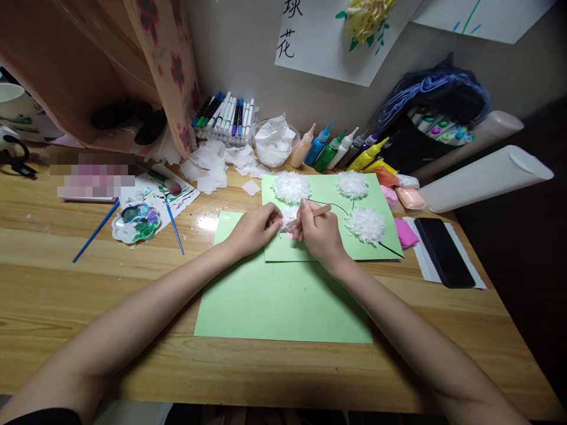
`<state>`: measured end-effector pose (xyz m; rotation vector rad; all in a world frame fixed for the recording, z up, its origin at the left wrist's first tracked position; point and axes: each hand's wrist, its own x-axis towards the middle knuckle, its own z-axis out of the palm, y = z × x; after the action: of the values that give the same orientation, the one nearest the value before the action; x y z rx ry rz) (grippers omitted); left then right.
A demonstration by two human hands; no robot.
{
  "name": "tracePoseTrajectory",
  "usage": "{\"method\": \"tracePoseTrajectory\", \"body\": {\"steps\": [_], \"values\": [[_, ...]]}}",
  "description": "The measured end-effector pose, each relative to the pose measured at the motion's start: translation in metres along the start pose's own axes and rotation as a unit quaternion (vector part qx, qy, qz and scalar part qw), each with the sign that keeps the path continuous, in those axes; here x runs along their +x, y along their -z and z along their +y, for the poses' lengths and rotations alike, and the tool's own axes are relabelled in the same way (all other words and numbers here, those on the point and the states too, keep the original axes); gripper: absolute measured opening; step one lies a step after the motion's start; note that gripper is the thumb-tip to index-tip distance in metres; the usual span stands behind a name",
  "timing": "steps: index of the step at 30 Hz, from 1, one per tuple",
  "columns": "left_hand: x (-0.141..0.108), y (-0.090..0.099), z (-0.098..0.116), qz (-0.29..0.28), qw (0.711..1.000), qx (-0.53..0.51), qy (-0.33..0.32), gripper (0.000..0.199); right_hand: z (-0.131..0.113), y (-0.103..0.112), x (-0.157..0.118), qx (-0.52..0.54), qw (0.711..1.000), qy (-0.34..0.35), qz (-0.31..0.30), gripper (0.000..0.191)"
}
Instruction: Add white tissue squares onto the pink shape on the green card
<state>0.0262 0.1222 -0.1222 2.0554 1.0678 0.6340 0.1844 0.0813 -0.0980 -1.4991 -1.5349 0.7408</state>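
Observation:
A light green sheet of paper carries several fluffy white paper flowers, some with thin black stems. My right hand is closed around a tan wooden stick, held like a pencil. Its tip points at a partly formed white flower between my hands, with a bit of pink beside it. My left hand rests at the left side of this flower, thumb and fingertips pinched together. Whatever lies between those fingers is too small to make out. Under the sheet is a second green sheet.
Behind the sheets stand a clear bowl of white tissue, paint bottles and markers. Tissue squares lie loose. On the left are a paint palette and brushes; on the right, a phone and white tube.

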Motion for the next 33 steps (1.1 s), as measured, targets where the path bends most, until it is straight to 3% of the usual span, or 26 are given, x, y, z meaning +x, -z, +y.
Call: {"method": "tracePoseTrajectory", "body": {"steps": [7, 11, 15, 19, 21, 23, 26, 33], "values": [[-0.001, 0.001, 0.001, 0.01, 1.0, 0.029, 0.001, 0.016, -0.015, -0.001, 0.017, -0.007, 0.997, -0.073, -0.026, 0.046], [-0.002, 0.001, 0.0, 0.015, 1.0, -0.006, 0.006, 0.018, -0.012, 0.01, 0.0, 0.046, 0.999, -0.017, -0.005, 0.044], [0.001, 0.009, 0.0, 0.063, 0.997, -0.026, 0.023, 0.018, 0.016, 0.018, -0.029, 0.108, 0.991, 0.062, 0.043, 0.043], [0.015, 0.03, -0.009, 0.173, 0.978, 0.097, 0.07, 0.014, 0.043, 0.017, -0.045, 0.108, 0.986, 0.11, 0.066, 0.042], [0.023, 0.041, -0.016, 0.191, 0.955, 0.186, 0.127, 0.013, 0.047, 0.015, -0.046, 0.105, 0.984, 0.127, 0.072, 0.042], [0.031, 0.048, -0.022, 0.17, 0.938, 0.24, 0.182, 0.015, 0.048, 0.013, -0.046, 0.109, 0.981, 0.143, 0.078, 0.042], [0.039, 0.055, -0.029, 0.124, 0.937, 0.247, 0.216, 0.014, 0.047, 0.013, -0.047, 0.12, 0.975, 0.16, 0.092, 0.041], [0.045, 0.064, -0.041, 0.105, 0.964, 0.2, 0.14, 0.013, 0.051, 0.015, -0.049, 0.117, 0.971, 0.168, 0.126, 0.04]]}}
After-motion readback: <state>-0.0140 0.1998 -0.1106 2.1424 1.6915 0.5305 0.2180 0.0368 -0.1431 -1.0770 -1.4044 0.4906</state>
